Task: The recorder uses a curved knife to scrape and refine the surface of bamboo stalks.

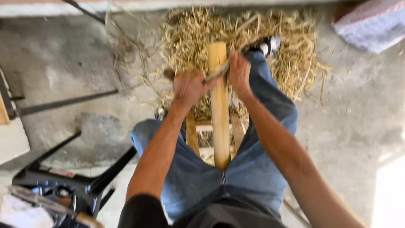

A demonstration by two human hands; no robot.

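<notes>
A pale wooden pole runs from between my jeans-clad legs up toward a heap of wood shavings. Across the pole's far end lies a two-handled blade. My left hand grips its left handle and my right hand grips its right handle. The frame is motion-blurred, so the blade's edge is unclear. My right foot in a dark shoe rests among the shavings. A wooden frame sits under the pole.
Black metal stand legs and a cluttered tool tray sit at the lower left. A white sack lies at the upper right. Concrete floor surrounds me, with dark bars lying at the left.
</notes>
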